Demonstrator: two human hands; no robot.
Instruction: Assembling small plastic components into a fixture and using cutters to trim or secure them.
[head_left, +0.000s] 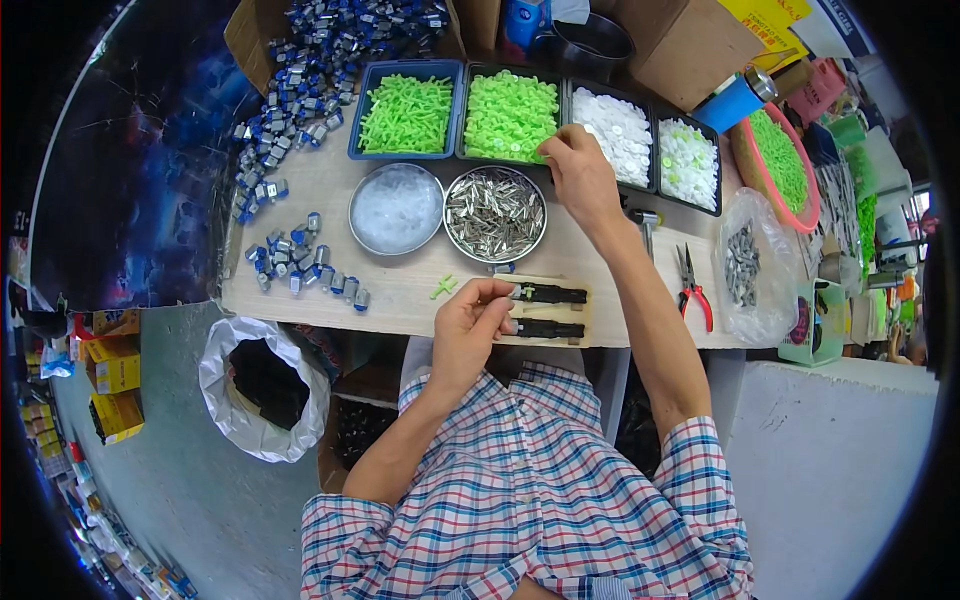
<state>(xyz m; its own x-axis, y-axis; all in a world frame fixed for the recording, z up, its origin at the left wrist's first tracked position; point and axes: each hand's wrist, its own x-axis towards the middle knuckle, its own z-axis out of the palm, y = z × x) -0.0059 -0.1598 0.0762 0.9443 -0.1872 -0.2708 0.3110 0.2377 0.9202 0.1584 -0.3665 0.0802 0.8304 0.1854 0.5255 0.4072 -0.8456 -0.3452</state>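
My left hand (470, 325) pinches a small silver metal part against the front black fixture (548, 294) on a wooden block at the near table edge. A second black fixture (548, 328) lies just behind my fingers. My right hand (580, 175) reaches forward, fingertips closed at the lower edge of the tray of green discs (508, 112); what they hold is too small to tell. A loose green peg (443, 286) lies left of the block. A round bowl of silver metal parts (495, 213) sits between both hands.
Trays of green pegs (405, 112), white discs (622, 130) and clear discs (690, 162) line the back. A bowl of clear bits (396, 208), blue-silver assembled pieces (300, 262), red pliers (692, 288), a bag of grey parts (742, 265) and a bagged floor bin (262, 385) surround them.
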